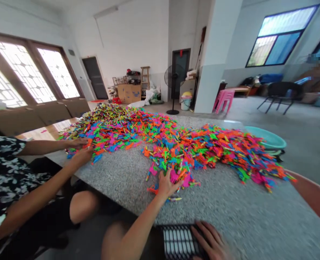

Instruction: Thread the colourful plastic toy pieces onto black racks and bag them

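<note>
A long heap of small bright plastic pieces (162,135) in orange, pink, green and blue lies on the speckled stone table (122,180). Several have thin striped sticks on them. My left hand (166,186) reaches to the heap's near edge, thumb and fingers spread around some pink pieces, touching them. At the table's front edge is a black slatted basket (178,242), with white showing between its slats. My right hand (211,240) lies over the basket's right side, fingers stretched out and slightly blurred; its underside is hidden.
To my left sits another person in a patterned shirt (5,173), both hands (84,148) in the heap. A turquoise basin (268,137) and a reddish tub (311,195) stand beyond the table's right side. Behind are a standing fan (173,86), pink stools (225,98) and cardboard boxes (51,113).
</note>
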### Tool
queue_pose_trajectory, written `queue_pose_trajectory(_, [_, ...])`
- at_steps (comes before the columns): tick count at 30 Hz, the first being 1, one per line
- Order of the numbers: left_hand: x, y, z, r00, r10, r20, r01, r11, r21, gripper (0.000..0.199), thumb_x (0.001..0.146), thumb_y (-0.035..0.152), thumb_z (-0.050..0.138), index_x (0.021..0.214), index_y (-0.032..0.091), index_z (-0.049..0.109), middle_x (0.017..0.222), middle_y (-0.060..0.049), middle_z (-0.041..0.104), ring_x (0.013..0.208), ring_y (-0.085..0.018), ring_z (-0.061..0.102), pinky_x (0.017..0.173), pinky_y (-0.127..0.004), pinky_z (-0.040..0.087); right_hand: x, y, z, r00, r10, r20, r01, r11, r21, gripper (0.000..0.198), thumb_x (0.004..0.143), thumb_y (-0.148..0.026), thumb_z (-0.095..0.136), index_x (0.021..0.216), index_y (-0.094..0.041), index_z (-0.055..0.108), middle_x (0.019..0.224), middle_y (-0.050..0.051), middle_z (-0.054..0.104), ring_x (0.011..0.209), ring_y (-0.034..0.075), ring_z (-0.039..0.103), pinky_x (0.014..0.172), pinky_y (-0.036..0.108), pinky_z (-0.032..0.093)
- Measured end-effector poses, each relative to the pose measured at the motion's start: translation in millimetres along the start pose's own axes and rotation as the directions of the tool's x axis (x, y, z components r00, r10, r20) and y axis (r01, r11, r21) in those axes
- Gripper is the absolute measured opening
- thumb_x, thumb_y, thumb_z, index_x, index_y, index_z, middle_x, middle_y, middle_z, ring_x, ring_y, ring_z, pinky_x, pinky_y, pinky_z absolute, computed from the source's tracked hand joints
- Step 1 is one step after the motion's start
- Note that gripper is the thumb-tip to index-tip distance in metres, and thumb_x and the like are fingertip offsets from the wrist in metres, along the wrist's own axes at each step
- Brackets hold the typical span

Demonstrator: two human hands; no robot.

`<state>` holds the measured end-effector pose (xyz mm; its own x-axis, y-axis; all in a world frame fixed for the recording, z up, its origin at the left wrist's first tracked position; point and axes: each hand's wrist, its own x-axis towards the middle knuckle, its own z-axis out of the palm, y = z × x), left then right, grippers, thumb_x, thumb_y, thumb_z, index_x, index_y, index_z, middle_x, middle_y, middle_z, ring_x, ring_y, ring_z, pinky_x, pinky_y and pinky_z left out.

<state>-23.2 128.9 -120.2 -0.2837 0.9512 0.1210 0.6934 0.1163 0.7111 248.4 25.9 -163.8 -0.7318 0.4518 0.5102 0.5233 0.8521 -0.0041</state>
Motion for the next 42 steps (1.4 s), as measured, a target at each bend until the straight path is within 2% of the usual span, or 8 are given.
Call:
queue_pose_trajectory(6, [-23.3,88.4,78.4,0.983,0.073,0.171,-0.066,0.997,-0.048,0.103,0.069,0.063,0.074,0.15,0.014,0.033,0.138,-0.025,0.039,0.132,-0.043,0.039,0.111,-0.052,0.028,7.9,-56.4,-13.0,0.967,0.248,0.052,-0.246,0.969,-0.039,0.062,0.09,-0.052,0.057,0.144,-0.025,0.048,0.139,0.011,0.057,0.125,0.031,0.053,0.102,0.048,0.042])
queue_pose_trajectory(10, [-37.9,121.2,90.6,0.926,0.207,0.315,-0.181,0.977,-0.111,0.104,0.063,0.061,0.078,0.147,0.014,0.04,0.136,-0.022,0.049,0.127,-0.039,0.048,0.106,-0.046,0.038,19.7,-65.9,-7.5,0.92,0.391,0.039,-0.389,0.92,-0.045,0.053,0.091,-0.049,0.056,0.138,-0.025,0.055,0.136,0.012,0.058,0.125,0.033,0.051,0.102,0.05,0.039])
queue_pose_trajectory(16, [-10.8,78.3,11.5,0.925,0.226,0.304,-0.202,0.973,-0.111,0.055,0.07,0.062,0.07,0.11,0.023,0.072,0.101,-0.008,0.074,0.1,-0.029,0.068,0.091,-0.037,0.052,51.4,-75.2,0.3,0.862,0.506,0.025,-0.506,0.862,-0.033,0.052,0.092,-0.053,0.053,0.136,-0.025,0.057,0.138,0.013,0.058,0.123,0.034,0.052,0.101,0.052,0.038])
queue_pose_trajectory(19, [29.1,31.9,-47.3,0.995,0.076,0.069,-0.074,0.997,-0.026,0.063,0.085,0.061,0.051,0.131,0.018,0.058,0.13,-0.014,0.063,0.127,-0.033,0.053,0.107,-0.047,0.04,66.3,-66.0,-5.2,0.867,0.496,0.038,-0.496,0.868,-0.008,0.049,0.093,-0.051,0.053,0.136,-0.028,0.057,0.143,0.01,0.053,0.127,0.032,0.049,0.104,0.051,0.036])
queue_pose_trajectory(23, [70.2,-11.2,-81.3,0.986,-0.133,-0.104,0.14,0.989,0.055,0.087,0.075,0.061,0.063,0.145,0.015,0.041,0.151,-0.022,0.039,0.144,-0.046,0.023,0.11,-0.065,0.025,84.6,-22.1,-12.4,0.847,0.529,0.041,-0.528,0.848,-0.048,0.043,0.094,-0.045,0.052,0.136,-0.033,0.057,0.148,0.007,0.048,0.135,0.034,0.04,0.107,0.054,0.033])
queue_pose_trajectory(31, [35.4,16.5,19.9,0.999,-0.031,-0.011,0.032,0.998,0.056,0.061,0.081,0.048,0.06,0.135,0.018,0.054,0.152,-0.014,0.037,0.144,-0.034,0.03,0.117,-0.046,0.025,54.6,72.0,-17.7,0.801,0.587,0.114,-0.56,0.803,-0.205,0.039,0.099,-0.027,0.044,0.135,-0.034,0.058,0.139,0.009,0.057,0.13,0.032,0.044,0.109,0.062,0.024])
queue_pose_trajectory(37, [-4.7,78.9,97.7,0.997,-0.079,0.014,0.078,0.997,0.021,0.065,0.088,0.047,0.054,0.142,0.012,0.043,0.158,-0.022,0.022,0.149,-0.04,0.012,0.117,-0.058,0.011,24.9,70.3,-32.4,0.765,0.637,-0.095,-0.636,0.724,-0.267,0.036,0.096,-0.018,0.045,0.125,-0.024,0.064,0.135,0.012,0.059,0.13,0.032,0.044,0.11,0.063,0.023])
queue_pose_trajectory(42, [-19.1,95.2,73.3,0.989,0.017,0.149,-0.015,1.0,-0.014,0.083,0.087,0.06,0.056,0.147,0.007,0.036,0.155,-0.028,0.029,0.146,-0.041,0.024,0.114,-0.056,0.025,27.6,8.2,-28.0,0.934,0.353,0.055,-0.35,0.935,-0.057,0.04,0.097,-0.028,0.047,0.136,-0.022,0.056,0.138,0.011,0.057,0.13,0.027,0.047,0.11,0.049,0.035])
